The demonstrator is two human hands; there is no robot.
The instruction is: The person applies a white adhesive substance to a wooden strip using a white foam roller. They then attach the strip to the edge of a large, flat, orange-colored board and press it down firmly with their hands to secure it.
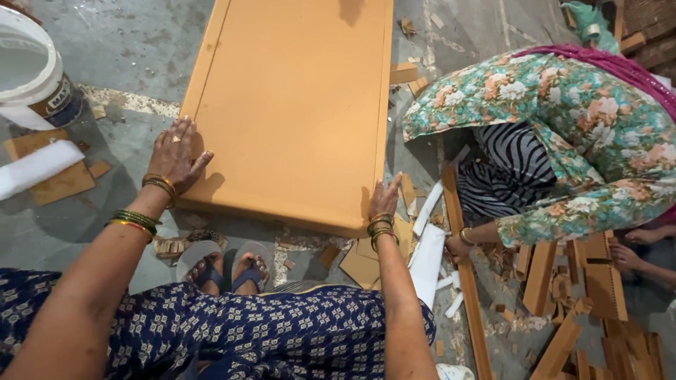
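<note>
Our left hand (176, 153) lies flat, fingers spread, on the orange board's (292, 105) near-left corner; right hand (385, 200) grips its near-right edge, fingers narrow. Board lies on the concrete floor (127, 49); co-worker (563, 134) crouches beside it.

Left hand (176, 151) flat on near-left corner of orange rectangular panel (292, 98) lying on concrete floor (134, 49). Right hand (384, 199) grips panel's near-right edge. White bucket (28, 70) far left. Co-worker in floral top (563, 127) crouches right among wood offcuts (591, 281).
</note>
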